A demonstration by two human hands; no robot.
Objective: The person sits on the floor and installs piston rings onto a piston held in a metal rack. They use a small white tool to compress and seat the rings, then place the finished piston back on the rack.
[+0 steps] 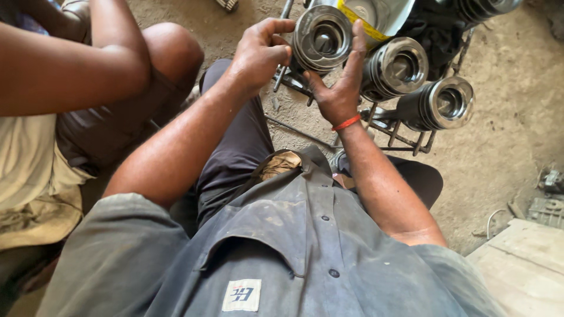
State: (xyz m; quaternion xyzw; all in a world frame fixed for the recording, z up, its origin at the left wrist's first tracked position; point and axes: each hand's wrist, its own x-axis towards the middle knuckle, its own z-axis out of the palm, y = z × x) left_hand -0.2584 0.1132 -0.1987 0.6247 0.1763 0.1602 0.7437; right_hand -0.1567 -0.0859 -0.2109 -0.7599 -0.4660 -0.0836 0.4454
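Nearest to us lies the grey work shirt (305,258) and the dark trousers (235,147) of our own lap, from which both forearms rise toward the piston (322,38) that serves as our landmark. Our left hand (258,53) is closed on the piston's left edge, thumb and fingers pinched at its ringed band; our right hand (341,82), marked by a red wrist band (345,122), is spread wide, cupping the piston from below and right with the fingers reaching up its side. The piston is thus held between both hands, open end toward us, above the dirt floor (499,135). We judge the step in hand to be work on the ring grooves, though the rings themselves are too fine to tell apart; the next move would call for a steady cupping grip while the pinching fingers work around the band. Left of the piston sits another person (88,70), arms folded over a knee. Right of and beyond it, two further pistons (395,67) (437,104) rest on a metal rack (405,138).
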